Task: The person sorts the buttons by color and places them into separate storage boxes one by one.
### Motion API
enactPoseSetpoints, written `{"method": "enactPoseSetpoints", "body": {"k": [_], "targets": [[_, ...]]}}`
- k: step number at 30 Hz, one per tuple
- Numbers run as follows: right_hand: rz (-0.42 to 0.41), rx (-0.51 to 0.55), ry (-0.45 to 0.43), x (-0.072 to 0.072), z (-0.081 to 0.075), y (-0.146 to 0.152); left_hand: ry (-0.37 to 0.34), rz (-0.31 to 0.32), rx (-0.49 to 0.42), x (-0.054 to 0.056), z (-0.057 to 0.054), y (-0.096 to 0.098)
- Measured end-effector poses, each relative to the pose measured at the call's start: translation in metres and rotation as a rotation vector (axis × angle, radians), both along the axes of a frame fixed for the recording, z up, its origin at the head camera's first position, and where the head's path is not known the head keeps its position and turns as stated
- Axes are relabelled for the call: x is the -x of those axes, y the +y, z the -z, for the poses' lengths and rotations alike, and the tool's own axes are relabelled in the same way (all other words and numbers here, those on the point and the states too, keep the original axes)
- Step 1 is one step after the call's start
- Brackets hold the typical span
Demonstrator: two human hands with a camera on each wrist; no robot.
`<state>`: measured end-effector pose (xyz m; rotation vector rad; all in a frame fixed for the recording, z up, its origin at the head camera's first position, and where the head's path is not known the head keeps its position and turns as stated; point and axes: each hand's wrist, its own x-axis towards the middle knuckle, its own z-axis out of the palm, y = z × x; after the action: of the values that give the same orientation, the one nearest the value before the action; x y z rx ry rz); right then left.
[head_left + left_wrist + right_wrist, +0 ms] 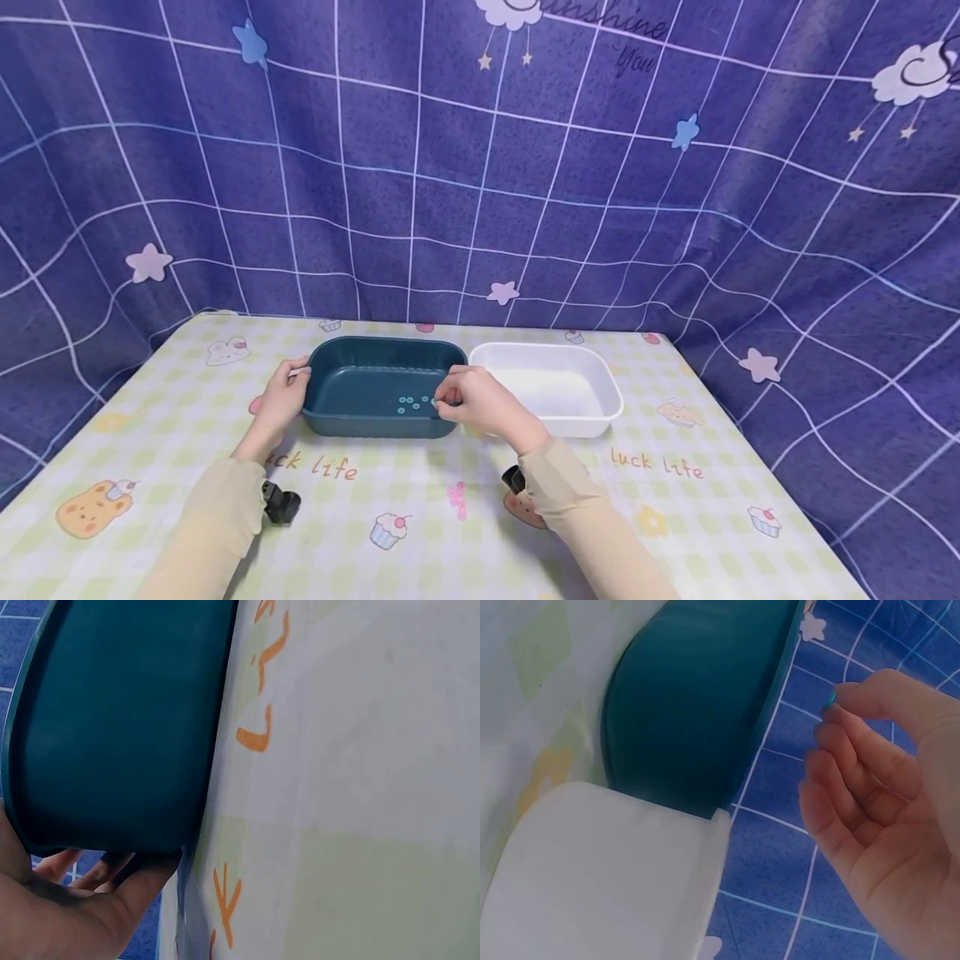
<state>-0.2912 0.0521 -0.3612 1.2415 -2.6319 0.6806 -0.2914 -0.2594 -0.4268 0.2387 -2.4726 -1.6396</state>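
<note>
A dark teal plastic tub [381, 427] stands left of centre on the table. My left hand [279, 403] holds its left end, and in the left wrist view the thumb lies by the rim with the other fingers against the outer end wall. Several small light-teal rings [416, 407] lie on the tub's floor, towards its right. Over the tub's right end is my right hand [474, 395]. Its thumb and index finger pinch a tiny teal piece [831, 699], mostly covered by the fingertips. The piece looks coloured like the rings; its full shape is hidden.
A white plastic tub [555, 383] stands right beside the teal one, its near left corner behind my right hand. A pale checked cloth [330, 542] covers the table. A blue gridded curtain [450, 208] hangs behind. Black camera mounts [281, 503] sit at both wrists.
</note>
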Motion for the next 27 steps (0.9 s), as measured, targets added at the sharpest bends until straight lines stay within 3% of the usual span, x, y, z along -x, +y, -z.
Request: {"method": "enactPoseSetpoints", "body": {"k": [17,27], "targets": [[0.025,-0.011,-0.044,0.02,0.004,-0.009,-0.011,0.001,0.011,-0.001,0.001,0.001],[0.049,-0.045,-0.028,0.035,0.012,-0.01,-0.008,-0.002,0.019,0.0,0.001,0.001]]}}
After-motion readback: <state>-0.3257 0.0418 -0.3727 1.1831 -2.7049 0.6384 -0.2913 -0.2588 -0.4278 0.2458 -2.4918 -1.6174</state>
